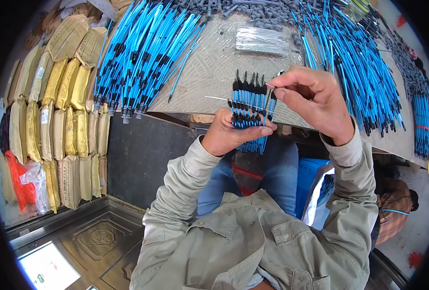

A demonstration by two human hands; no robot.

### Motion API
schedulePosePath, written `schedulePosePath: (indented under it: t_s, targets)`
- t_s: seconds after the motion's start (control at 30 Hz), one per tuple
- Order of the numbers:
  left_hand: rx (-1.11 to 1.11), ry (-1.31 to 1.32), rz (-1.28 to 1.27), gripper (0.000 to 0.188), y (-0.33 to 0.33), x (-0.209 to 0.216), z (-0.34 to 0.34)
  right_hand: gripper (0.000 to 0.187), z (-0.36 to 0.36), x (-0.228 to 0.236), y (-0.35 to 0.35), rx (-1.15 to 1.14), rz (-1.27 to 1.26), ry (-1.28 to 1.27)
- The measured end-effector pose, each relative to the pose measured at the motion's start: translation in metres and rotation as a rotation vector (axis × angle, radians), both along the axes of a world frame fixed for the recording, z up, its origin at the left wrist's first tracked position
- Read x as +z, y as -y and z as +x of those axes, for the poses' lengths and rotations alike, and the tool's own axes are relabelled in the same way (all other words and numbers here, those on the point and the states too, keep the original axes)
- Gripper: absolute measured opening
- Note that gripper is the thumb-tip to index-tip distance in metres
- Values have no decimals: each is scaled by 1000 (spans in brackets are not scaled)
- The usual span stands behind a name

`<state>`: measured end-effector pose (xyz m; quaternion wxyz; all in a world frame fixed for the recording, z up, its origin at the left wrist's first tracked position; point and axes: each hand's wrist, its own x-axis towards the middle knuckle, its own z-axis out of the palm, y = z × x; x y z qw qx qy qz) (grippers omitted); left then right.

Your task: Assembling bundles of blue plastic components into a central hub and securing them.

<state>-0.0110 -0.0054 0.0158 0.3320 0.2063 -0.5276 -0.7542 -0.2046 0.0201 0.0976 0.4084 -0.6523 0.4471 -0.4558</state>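
Observation:
My left hand (234, 131) is closed round a bundle of thin blue rods with black fittings and pointed black tips (249, 99), held upright off the table's near edge. A thin silvery wire (218, 99) crosses the bundle, its free end sticking out to the left. At the bundle's upper right, the thumb and fingers of my right hand (307, 94) are pinched together. A short bit of thin pale wire (269, 86) shows at these fingertips; whether it is the same wire, I cannot tell.
Loose blue rods lie on the table in a left heap (149, 53) and a right heap (352, 67). Between them sits a stack of silvery wires (262, 40), with grey fittings (267, 14) behind. Wrapped packets (55, 130) are stacked at left. Another person (393, 208) is at lower right.

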Motion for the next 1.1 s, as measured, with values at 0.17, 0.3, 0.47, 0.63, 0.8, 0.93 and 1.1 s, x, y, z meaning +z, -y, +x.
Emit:
schedulePosePath:
  t_s: [0.17, 0.3, 0.47, 0.63, 0.8, 0.93, 1.1]
  targets:
    - [-34, -30, -40, 18, 2, -4, 2, 14, 3, 3, 2, 17, -18, -48]
    - [-73, -26, -57, 19, 4, 2, 3, 14, -1, 13, 8, 76, -46, -98]
    - [-61, -98, 36, 18, -1, 9, 4, 13, -13, 21, 12, 168, -21, -236]
    - [-59, -42, -34, 16, -1, 12, 4, 12, -9, 33, 15, 223, 39, -423]
    - [2, 21, -41, 18, -2, 13, 7, 11, -7, 14, 17, 216, -91, -273]
    - [10, 21, -17, 18, -3, 9, 6, 10, 1, -1, 10, 86, -154, -145]
    - [-21, 86, -40, 18, -2, 13, 5, 9, 0, -7, 13, 154, -170, -47]
